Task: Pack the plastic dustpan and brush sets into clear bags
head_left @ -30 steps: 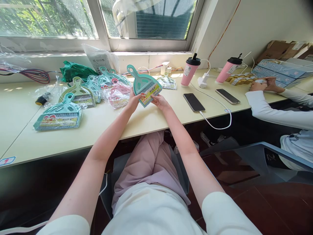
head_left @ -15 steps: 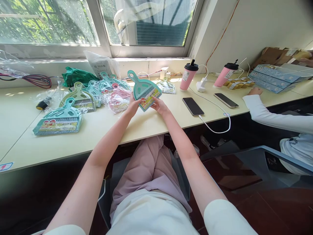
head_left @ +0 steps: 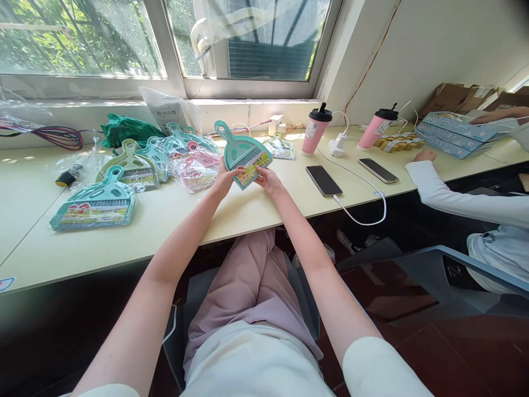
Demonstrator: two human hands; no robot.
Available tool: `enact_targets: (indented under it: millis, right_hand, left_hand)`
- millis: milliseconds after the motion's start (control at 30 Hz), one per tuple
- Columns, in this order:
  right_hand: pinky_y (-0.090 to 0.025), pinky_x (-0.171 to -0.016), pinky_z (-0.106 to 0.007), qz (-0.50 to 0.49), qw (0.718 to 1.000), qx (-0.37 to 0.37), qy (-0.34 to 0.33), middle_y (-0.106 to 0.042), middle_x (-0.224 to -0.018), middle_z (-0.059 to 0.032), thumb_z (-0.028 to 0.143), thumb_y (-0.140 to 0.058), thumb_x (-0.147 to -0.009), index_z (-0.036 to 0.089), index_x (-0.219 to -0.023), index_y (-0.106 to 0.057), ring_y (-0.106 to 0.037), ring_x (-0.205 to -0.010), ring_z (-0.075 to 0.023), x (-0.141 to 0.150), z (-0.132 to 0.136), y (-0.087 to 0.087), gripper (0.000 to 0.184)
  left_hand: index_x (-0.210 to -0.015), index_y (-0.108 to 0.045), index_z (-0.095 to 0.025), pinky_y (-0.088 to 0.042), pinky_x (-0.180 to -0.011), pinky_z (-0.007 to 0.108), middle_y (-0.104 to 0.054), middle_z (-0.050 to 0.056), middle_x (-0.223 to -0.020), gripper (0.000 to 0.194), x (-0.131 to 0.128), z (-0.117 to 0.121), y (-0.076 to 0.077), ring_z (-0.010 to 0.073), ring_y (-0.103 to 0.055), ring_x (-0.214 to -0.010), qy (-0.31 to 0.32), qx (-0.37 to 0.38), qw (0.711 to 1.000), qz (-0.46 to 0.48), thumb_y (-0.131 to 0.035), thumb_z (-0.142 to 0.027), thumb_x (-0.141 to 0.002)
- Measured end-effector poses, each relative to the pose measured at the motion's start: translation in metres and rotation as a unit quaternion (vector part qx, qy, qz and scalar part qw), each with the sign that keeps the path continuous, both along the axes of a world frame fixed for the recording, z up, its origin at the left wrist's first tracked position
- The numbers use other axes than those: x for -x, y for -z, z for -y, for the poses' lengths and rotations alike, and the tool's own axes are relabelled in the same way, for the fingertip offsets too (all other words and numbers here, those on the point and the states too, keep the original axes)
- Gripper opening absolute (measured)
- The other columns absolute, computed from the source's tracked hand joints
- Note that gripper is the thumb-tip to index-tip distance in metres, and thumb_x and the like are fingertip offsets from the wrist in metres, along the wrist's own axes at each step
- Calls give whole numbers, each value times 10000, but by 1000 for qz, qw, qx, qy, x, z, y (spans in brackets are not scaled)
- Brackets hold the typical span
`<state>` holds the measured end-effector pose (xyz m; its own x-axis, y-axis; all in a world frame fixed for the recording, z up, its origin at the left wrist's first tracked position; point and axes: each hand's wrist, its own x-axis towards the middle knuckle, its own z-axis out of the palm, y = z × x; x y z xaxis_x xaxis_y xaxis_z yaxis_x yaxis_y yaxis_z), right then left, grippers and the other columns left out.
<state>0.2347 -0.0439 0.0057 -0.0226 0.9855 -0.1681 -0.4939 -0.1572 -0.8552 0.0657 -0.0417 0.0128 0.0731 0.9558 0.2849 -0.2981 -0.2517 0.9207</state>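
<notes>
Slanting between both hands (head_left: 223, 180) (head_left: 269, 181); teal dustpan (head_left: 245, 153)

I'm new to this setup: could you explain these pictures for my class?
There is no machine here: a person wears a camera on their head, looking forward and down, and every picture comes from it. Their bare left hand and right hand together hold a turquoise dustpan-and-brush set. On the pale table, more dustpan sets lie to the left, and two pink cups and two phones are to the right. Farther right is another person's white sleeve.
</notes>
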Motion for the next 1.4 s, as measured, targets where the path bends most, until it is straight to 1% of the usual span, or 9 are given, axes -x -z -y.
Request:
enact_targets:
  millis: [367,600,700,833,933,1000,1167,1267,1400]
  right_hand:
    - [-675,-972,-398,-3,1000,-5,3,-832,-912,-47,218,-836,-853,186,-1051,-699,-812,-952,-227,-2,-3,4,243]
    - [-660,-1010,-418,-8,1000,11,19,-816,-843,-36,108,-745,-883,195,-948,-687,-806,-953,-226,0,-3,3,123]
    - [-655,-1014,-409,-8,999,9,38,-813,-832,-33,88,-736,-880,197,-911,-674,-803,-943,-214,0,-5,3,129]
    - [-659,-983,-394,-12,998,-2,63,-811,-836,-20,86,-772,-839,197,-899,-674,-803,-919,-204,-4,-8,4,160]
    - [-666,-952,-375,-27,996,-5,85,-804,-814,0,79,-746,-843,204,-897,-676,-799,-888,-192,-7,-10,5,153]
    - [-665,-942,-364,-38,995,-7,97,-800,-804,5,70,-716,-859,204,-896,-677,-795,-870,-182,-9,-10,6,145]
    - [-656,-962,-361,-42,994,-19,97,-810,-837,-8,64,-738,-842,204,-892,-682,-793,-911,-190,-11,-9,6,159]
    - [-651,-987,-375,-30,996,-13,79,-811,-835,-18,53,-756,-828,200,-877,-685,-795,-935,-206,-11,-8,6,170]
    - [-657,-994,-422,-5,999,-12,38,-810,-820,-20,49,-784,-812,201,-891,-697,-796,-914,-223,-11,-7,7,192]
  left_hand:
    - [-1363,-499,-279,-574,-1030,453,-697,65,-1227,860,1,0,1,307,-663,-1216,1,10,1000,1,-791,-159,-563]
    - [-1392,-504,-279,-555,-1040,463,-692,66,-1223,928,3,-6,7,306,-660,-1191,-3,-5,1000,-11,-834,-200,-529]
    - [-1438,-476,-290,-539,-1058,458,-672,83,-1279,989,1,-9,9,314,-646,-1232,-2,-23,1000,-20,-890,-280,-540]
    - [-1484,-425,-334,-523,-1069,484,-537,121,-1501,855,7,-10,1,343,-578,-1358,-56,-41,997,-28,-813,-537,-749]
    - [-1448,-480,-322,-418,-1192,523,-486,125,-1559,716,29,-13,-10,370,-442,-1492,-180,-108,970,-121,-758,-506,-815]
    - [-1374,-564,-275,-292,-1275,567,-522,149,-1531,678,51,-16,-15,411,-315,-1566,-213,-126,937,-246,-802,-425,-757]
    - [-1252,-680,-189,-135,-1294,641,-586,212,-1507,646,95,-26,-12,468,-350,-1552,-95,-51,859,-500,-831,-378,-654]
    - [-1345,-668,-229,48,-1290,664,-510,185,-1612,730,100,-25,-9,447,-306,-1584,-85,-74,835,-538,-831,-447,-667]
    - [-1473,-596,-262,218,-1220,716,-385,172,-1699,1007,91,-16,-13,479,-73,-1640,-125,-131,830,-528,-924,-534,-561]
